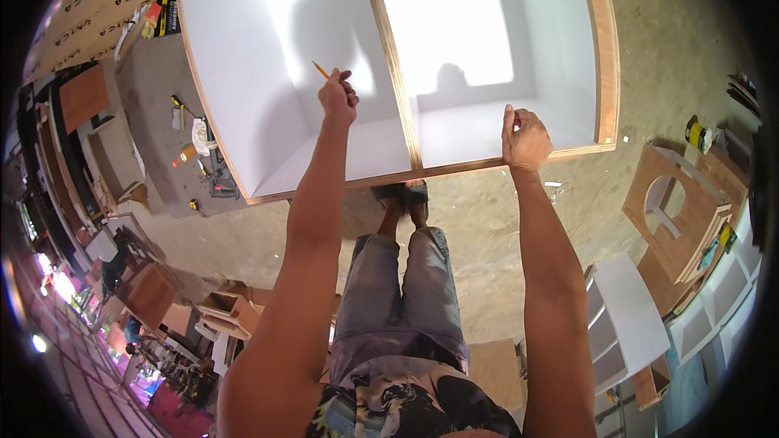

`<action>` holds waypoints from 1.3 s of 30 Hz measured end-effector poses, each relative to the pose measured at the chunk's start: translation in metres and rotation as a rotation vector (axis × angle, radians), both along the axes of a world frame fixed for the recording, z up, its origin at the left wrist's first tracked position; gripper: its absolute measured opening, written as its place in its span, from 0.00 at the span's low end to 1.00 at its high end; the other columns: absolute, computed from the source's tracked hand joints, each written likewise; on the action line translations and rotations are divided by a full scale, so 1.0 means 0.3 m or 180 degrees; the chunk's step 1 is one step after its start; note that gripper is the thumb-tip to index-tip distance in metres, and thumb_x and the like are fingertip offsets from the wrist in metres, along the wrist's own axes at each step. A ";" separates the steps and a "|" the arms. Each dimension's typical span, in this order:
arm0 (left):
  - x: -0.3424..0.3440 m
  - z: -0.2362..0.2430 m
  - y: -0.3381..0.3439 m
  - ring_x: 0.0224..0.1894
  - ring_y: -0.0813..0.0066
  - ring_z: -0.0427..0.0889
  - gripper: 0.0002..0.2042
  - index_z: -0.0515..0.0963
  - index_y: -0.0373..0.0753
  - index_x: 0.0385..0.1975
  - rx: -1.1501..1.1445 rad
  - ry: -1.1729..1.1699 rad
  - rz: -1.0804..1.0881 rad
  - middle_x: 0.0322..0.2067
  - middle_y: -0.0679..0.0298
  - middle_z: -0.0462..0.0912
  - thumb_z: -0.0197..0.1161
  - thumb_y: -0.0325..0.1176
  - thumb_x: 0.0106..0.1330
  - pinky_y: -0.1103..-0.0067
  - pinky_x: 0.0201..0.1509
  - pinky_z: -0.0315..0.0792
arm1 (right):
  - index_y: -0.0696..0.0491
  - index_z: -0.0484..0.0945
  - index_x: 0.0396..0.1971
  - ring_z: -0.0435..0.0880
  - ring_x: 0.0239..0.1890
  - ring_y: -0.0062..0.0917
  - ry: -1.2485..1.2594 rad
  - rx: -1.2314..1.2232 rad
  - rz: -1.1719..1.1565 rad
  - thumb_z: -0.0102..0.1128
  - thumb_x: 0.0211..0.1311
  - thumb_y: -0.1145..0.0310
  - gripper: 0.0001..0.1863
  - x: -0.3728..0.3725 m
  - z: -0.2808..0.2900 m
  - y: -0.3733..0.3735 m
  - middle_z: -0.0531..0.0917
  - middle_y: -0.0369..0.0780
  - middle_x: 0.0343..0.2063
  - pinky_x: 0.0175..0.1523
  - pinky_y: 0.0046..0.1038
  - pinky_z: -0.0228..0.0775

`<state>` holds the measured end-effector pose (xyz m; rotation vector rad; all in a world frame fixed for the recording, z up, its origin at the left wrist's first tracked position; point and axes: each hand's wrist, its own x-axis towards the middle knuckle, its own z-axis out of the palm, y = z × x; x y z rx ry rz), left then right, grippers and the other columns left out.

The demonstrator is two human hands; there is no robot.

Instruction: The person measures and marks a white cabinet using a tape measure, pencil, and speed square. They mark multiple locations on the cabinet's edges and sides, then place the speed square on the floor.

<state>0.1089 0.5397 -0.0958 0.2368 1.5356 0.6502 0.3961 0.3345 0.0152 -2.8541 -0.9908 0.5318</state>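
Observation:
A large open cabinet box (505, 164) stands before me, white inside with bare plywood edges. A plywood divider (389, 57) splits it into two compartments. Over the left compartment, my left hand (337, 97) is closed around a yellow pencil (321, 70), whose end points up and to the left. My right hand (527, 139) is at the near edge of the right compartment, its wrist over the plywood rim. Its fingers are curled together, and whatever they may hold is too small or hidden to name. Shadows fall on the white panels.
Tools, including a power drill (221, 177), lie on the floor to the left. A plywood piece with a round cutout (664, 201) and a white cabinet (629, 320) stand on the right. Wooden boxes (229, 313) sit at the lower left. My feet (402, 193) are close to the box's near edge.

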 end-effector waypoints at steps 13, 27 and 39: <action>0.075 -0.301 -0.094 0.17 0.76 0.67 0.33 0.83 0.38 0.35 -0.0388 0.1454 -0.0721 0.21 0.66 0.70 0.46 0.66 0.70 0.79 0.20 0.65 | 0.47 0.84 0.29 0.84 0.33 0.34 -0.0117 0.0095 -0.0012 0.54 0.67 0.51 0.17 0.013 -0.025 -0.006 0.84 0.36 0.29 0.35 0.38 0.75; 0.014 -0.626 -0.212 0.47 0.66 0.79 0.21 0.69 0.41 0.56 -0.0467 -0.0370 -0.1478 0.50 0.59 0.78 0.47 0.50 0.76 0.67 0.49 0.76 | 0.46 0.82 0.25 0.83 0.30 0.33 -0.0216 0.0333 0.0075 0.57 0.66 0.54 0.15 0.002 -0.034 -0.007 0.82 0.34 0.25 0.31 0.37 0.73; 0.178 -0.682 -0.302 0.56 0.60 0.74 0.26 0.63 0.39 0.61 -0.0589 0.0017 -0.1118 0.58 0.55 0.72 0.45 0.55 0.75 0.62 0.57 0.70 | 0.46 0.82 0.24 0.80 0.26 0.31 -0.0281 0.0469 0.0157 0.61 0.64 0.56 0.13 0.002 -0.043 -0.012 0.82 0.32 0.23 0.29 0.34 0.71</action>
